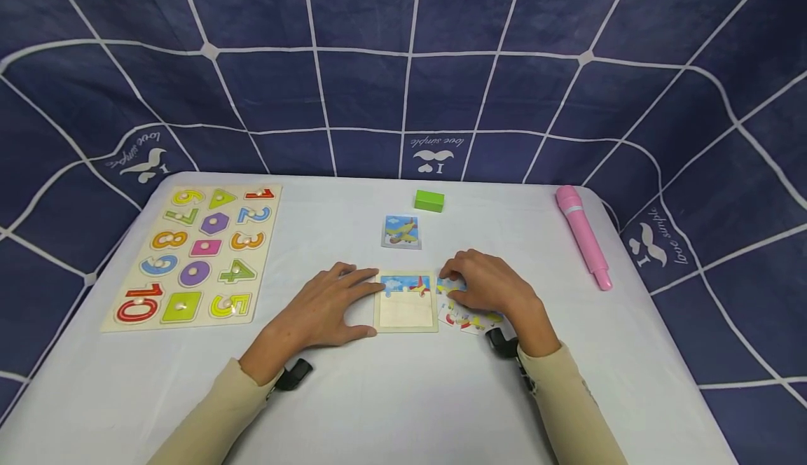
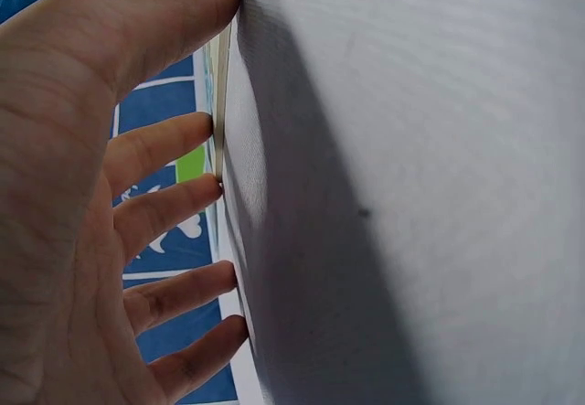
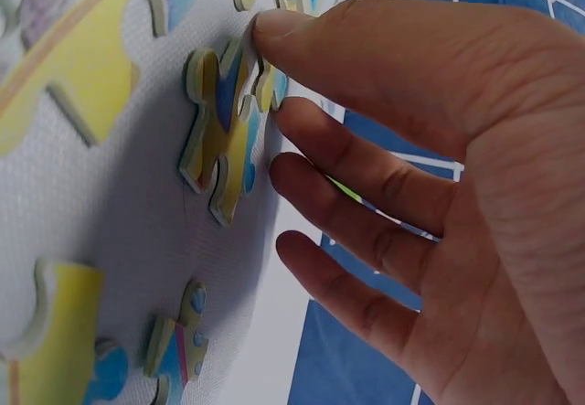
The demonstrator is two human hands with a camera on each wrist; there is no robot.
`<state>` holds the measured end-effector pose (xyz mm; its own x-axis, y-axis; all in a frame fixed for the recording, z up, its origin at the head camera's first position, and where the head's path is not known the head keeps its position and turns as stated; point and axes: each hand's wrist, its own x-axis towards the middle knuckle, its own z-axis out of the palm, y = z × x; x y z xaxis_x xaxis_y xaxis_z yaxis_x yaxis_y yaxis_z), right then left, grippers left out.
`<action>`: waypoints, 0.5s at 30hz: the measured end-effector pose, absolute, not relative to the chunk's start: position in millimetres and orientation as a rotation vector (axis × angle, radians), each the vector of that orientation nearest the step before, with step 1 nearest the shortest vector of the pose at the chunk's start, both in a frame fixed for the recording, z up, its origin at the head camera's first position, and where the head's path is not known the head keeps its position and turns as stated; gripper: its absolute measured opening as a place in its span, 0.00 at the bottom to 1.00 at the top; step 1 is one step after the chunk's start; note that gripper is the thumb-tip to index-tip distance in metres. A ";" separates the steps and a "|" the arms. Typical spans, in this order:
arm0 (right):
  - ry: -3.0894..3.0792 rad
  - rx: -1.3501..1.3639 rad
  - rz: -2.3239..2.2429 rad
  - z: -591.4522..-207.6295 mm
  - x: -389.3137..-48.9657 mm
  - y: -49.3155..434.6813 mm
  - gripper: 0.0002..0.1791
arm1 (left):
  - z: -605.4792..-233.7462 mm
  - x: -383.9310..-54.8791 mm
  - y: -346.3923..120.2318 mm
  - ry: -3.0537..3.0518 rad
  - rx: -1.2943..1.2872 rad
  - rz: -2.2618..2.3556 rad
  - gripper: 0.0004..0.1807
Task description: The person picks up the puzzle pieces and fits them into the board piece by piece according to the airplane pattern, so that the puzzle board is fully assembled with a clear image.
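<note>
A person's hands flank a puzzle tray (image 1: pixel 406 313) at the center of the frame, beige sleeves (image 1: pixel 208 409) (image 1: pixel 570 402) rising from the lower edge on either side. The left hand (image 1: pixel 328 307), palm down and angled in from the lower left, lies open with fingers spread and slightly bent; its thumb touches the tray's lower left corner and its forefinger reaches the upper part of the left edge, steadying contact without gripping. In the left wrist view, the ring and little fingertips rest on the table (image 2: pixel 457 149) along the center left.

At right of center, the right hand (image 1: pixel 488 284) arches over loose puzzle pieces (image 1: pixel 469 320), wrist bent toward the tray. The right wrist view shows its fingers gently bent and apart, with thumb and forefinger at the edges of a yellow-and-blue piece (image 3: pixel 212 117); whether they pinch it cannot be told.

The tray, flat on the table, carries a blue strip of picture along its top, bare wood below. Just above the tray lies an airplane card (image 1: pixel 401 232), with a green block (image 1: pixel 429 201) beyond. A number board (image 1: pixel 225 255) fills the left; a pink microphone (image 1: pixel 586 241) lies at right.
</note>
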<state>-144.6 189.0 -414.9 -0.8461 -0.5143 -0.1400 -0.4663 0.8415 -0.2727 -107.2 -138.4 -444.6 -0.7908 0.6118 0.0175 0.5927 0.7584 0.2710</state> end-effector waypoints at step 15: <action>2.881 -0.859 -0.369 -415.2 -145.5 190.0 0.18 | -445.7 -107.5 -139.0 2.874 0.974 0.408 0.43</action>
<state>-145.5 190.0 -415.2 -0.8332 -0.5516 -0.0377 -0.5243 0.8099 -0.2629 -107.5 -139.0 -445.7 -0.7947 0.6069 0.0101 0.5858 0.7625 0.2749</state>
